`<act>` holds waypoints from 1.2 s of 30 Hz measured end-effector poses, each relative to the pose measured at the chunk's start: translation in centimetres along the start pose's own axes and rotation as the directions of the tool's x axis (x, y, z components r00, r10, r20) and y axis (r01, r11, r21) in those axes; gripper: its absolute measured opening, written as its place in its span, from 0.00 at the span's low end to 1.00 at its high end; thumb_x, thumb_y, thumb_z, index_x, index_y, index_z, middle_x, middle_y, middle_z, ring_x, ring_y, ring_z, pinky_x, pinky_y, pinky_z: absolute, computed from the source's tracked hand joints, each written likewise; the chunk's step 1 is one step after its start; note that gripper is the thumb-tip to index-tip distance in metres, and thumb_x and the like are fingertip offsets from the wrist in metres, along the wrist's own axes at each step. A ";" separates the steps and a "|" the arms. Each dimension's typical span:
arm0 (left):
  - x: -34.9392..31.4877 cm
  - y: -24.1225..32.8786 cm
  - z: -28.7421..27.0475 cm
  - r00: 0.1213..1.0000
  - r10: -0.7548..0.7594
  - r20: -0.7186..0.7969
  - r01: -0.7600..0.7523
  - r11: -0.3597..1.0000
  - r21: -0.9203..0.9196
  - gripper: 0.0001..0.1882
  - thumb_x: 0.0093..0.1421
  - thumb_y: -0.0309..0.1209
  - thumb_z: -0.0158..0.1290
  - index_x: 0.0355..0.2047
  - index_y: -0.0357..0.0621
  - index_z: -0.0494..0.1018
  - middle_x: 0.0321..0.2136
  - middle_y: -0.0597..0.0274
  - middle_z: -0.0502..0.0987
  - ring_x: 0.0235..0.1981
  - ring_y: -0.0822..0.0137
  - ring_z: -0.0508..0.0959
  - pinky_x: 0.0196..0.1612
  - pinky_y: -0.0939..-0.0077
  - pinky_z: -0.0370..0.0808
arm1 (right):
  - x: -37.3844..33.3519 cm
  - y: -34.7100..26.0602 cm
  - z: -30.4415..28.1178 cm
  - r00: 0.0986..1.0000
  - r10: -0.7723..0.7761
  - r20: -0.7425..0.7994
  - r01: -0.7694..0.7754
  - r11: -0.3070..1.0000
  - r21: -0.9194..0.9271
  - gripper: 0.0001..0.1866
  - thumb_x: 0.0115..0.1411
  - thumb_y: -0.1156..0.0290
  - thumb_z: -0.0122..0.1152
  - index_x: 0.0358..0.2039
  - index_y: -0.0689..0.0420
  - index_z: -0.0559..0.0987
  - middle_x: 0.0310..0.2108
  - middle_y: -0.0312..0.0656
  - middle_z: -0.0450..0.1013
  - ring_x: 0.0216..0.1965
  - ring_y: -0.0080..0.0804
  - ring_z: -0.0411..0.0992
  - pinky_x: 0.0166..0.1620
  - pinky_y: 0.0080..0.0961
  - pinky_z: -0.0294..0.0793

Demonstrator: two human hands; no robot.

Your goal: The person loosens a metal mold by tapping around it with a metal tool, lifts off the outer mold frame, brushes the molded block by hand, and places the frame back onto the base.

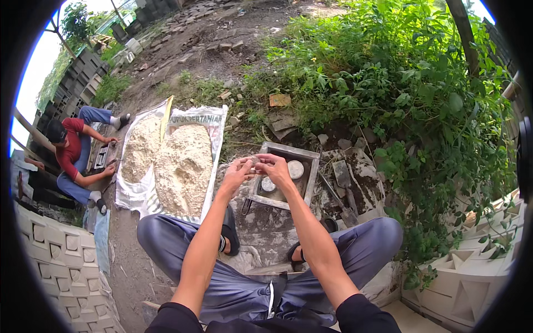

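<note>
My left hand and my right hand meet over the left side of a square grey mould frame. Both are closed, fingertips together around something small and greyish that I cannot make out. Inside the frame lie two pale round discs: the larger disc just right of my right hand, the smaller disc below my fingers. A bent metal handle sticks out at the frame's near left corner. Right of the frame lie a trowel and a flat-bladed tool.
Pale crumbly sand mix lies heaped on white sacks to the left. Farther left a person in red works low over another mould. Leafy plants fill the right. Patterned blocks are stacked at the near left.
</note>
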State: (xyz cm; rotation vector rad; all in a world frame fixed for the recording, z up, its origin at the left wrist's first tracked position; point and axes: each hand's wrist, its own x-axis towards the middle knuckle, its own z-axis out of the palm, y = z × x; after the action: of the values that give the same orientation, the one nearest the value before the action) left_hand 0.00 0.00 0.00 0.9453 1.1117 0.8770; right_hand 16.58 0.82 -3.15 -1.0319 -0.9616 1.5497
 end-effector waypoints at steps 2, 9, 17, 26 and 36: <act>1.1 -2.0 -0.8 0.996 0.060 -0.059 -0.063 0.997 -0.044 0.19 0.62 0.33 0.51 0.48 0.35 0.64 0.39 0.55 0.74 0.38 0.66 0.77 0.40 0.73 0.76 | 0.6 1.6 1.0 1.000 0.000 0.012 0.000 1.000 0.001 0.17 0.54 0.79 0.62 0.45 0.65 0.73 0.34 0.42 0.75 0.32 0.27 0.75 0.33 0.22 0.79; -5.1 -13.2 -10.5 0.915 -0.335 -0.225 0.325 0.942 -0.080 0.07 0.58 0.25 0.53 0.36 0.36 0.72 0.29 0.59 0.77 0.26 0.71 0.78 0.29 0.81 0.77 | -8.2 13.8 6.1 0.822 0.569 -0.031 -0.567 0.822 0.057 0.13 0.61 0.71 0.53 0.44 0.63 0.72 0.38 0.43 0.74 0.33 0.31 0.75 0.35 0.29 0.79; -2.0 -23.9 -12.2 0.796 -0.338 -0.502 0.272 0.941 -0.203 0.05 0.55 0.23 0.54 0.33 0.38 0.73 0.24 0.61 0.77 0.20 0.73 0.75 0.22 0.81 0.73 | -8.9 19.3 5.8 0.609 0.768 -0.198 -0.604 0.611 0.511 0.09 0.50 0.82 0.44 0.34 0.61 0.69 0.36 0.45 0.71 0.43 0.39 0.68 0.48 0.42 0.70; 1.3 -26.1 -10.2 0.758 -0.435 -0.487 0.340 0.900 -0.274 0.04 0.57 0.24 0.53 0.34 0.39 0.72 0.28 0.63 0.76 0.26 0.72 0.77 0.30 0.78 0.74 | -5.2 27.3 5.1 0.489 0.794 -0.362 0.002 0.413 0.911 0.05 0.48 0.79 0.49 0.26 0.56 0.70 0.28 0.36 0.67 0.34 0.34 0.65 0.46 0.36 0.62; 1.4 -32.0 -11.3 0.689 -0.325 -0.648 0.318 0.939 -0.132 0.08 0.50 0.28 0.58 0.30 0.37 0.75 0.25 0.55 0.79 0.24 0.67 0.78 0.30 0.72 0.74 | -4.7 24.6 10.8 0.524 0.805 -0.280 -0.173 0.422 0.890 0.13 0.63 0.60 0.45 0.31 0.53 0.76 0.33 0.39 0.76 0.35 0.34 0.74 0.41 0.37 0.74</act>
State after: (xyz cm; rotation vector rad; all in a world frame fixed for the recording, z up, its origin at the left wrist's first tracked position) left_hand -7.46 -8.01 -32.17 0.3813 1.8261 0.9439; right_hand -0.38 -9.27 -21.97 -1.1396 0.7115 1.5992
